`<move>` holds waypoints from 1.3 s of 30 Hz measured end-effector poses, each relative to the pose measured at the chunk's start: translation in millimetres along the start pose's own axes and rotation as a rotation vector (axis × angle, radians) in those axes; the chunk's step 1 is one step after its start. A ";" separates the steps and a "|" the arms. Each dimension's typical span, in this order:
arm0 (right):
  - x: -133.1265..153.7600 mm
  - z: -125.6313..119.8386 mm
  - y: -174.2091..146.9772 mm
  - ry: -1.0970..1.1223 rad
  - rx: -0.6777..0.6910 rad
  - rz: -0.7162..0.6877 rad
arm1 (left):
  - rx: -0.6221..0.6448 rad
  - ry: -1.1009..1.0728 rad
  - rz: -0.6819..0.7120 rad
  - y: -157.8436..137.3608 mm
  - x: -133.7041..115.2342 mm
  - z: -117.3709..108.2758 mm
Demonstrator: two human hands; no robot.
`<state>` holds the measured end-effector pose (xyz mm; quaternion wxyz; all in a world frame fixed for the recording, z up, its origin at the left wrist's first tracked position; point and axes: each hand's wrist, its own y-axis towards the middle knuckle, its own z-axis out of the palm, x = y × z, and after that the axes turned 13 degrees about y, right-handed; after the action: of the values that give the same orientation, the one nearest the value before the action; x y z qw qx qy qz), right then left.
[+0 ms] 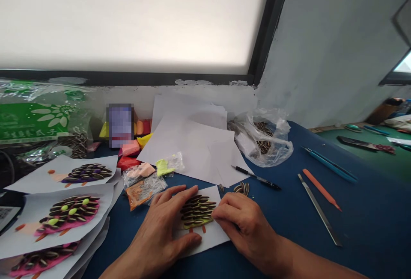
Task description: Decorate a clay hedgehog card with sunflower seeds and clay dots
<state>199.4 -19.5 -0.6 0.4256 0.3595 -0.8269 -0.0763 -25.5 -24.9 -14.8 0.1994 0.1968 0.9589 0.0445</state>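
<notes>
L hand [165, 221] is spread open, fingers & thumb resting on the card [213, 241], prob. to stop it sliding; R hand [245, 217] has its fingertips bunched at the R edge of the card's seed patch, a hold that'd suit tiny items, tho can't tell if it grips a seed or only presses. Card lies on the blue table [285, 210] betw. the 2 hands, w/ striped seeds [199, 206] in overlapping rows on yellow-green clay [201, 222], which seems to be the sticky base; 2 orange legs [204, 229] show below. Loose seeds [242, 189] sit just past the card's far R corner, likely for a short R-hand reach. Seed bag [279, 150] is farther beyond the card, to R, maybe as bulk supply. Yellow-green pack [165, 167] & orange pack [139, 195] are beyond-L of the card; plain sheets [192, 142] straight beyond. Pen [257, 177] is beyond-R; blue tool [334, 167], orange tool [321, 189] & metal strip [319, 209] lie well R of the card, presumably kept off the work spot. 3 seed pics [41, 202] overlap L of the card, prob. to save room.
</notes>
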 end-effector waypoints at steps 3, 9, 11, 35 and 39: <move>-0.4 0.1 -0.3 -0.014 0.008 -0.002 | 0.007 -0.005 -0.001 0.0 -0.8 -1.8; -1.2 1.2 1.4 -0.055 0.031 0.009 | 0.001 -0.025 0.000 -1.2 2.3 2.6; -0.2 1.5 2.5 -0.065 0.035 0.023 | -0.001 -0.029 0.001 -1.5 2.7 3.4; 4.2 0.5 0.4 -0.006 -0.065 0.086 | -0.009 -0.027 -0.003 -2.1 5.7 7.0; 0.1 -1.4 1.3 0.080 -0.168 0.165 | -0.018 -0.038 0.001 -1.4 2.9 5.3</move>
<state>199.7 -18.3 0.9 0.4917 0.2558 -0.8268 -0.0957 -26.3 -25.0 -20.9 0.2192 0.1962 0.9545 0.0495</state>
